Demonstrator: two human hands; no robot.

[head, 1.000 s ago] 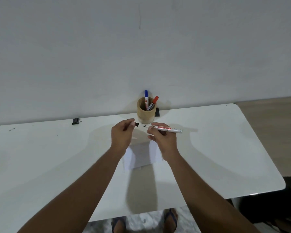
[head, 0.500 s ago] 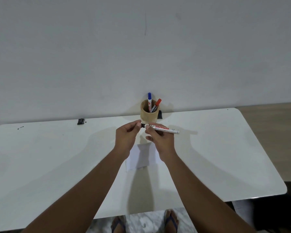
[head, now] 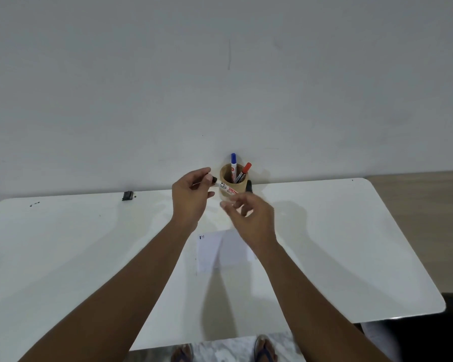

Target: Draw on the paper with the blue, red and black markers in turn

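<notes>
My left hand [head: 191, 194] grips the cap end of the black marker [head: 226, 188], whose white barrel slants down to the right in front of the wooden pen holder [head: 224, 176]. Just below the barrel's free end, my right hand [head: 251, 215] is blurred, its fingers apart and holding nothing. The blue marker [head: 233, 161] and the red marker [head: 246, 169] stand in the holder. The white paper [head: 215, 253] lies on the table under my hands, with small blue marks at its top left corner.
The white table [head: 351, 244] stands against a plain wall. A small black object [head: 127, 195] lies at the table's back left, and another dark object [head: 249, 187] sits behind the holder. My sandalled feet [head: 264, 351] show below the front edge.
The cap and the marker have come together. My left hand now carries the capped marker up toward the holder, while my right hand has come off the barrel and opened.
</notes>
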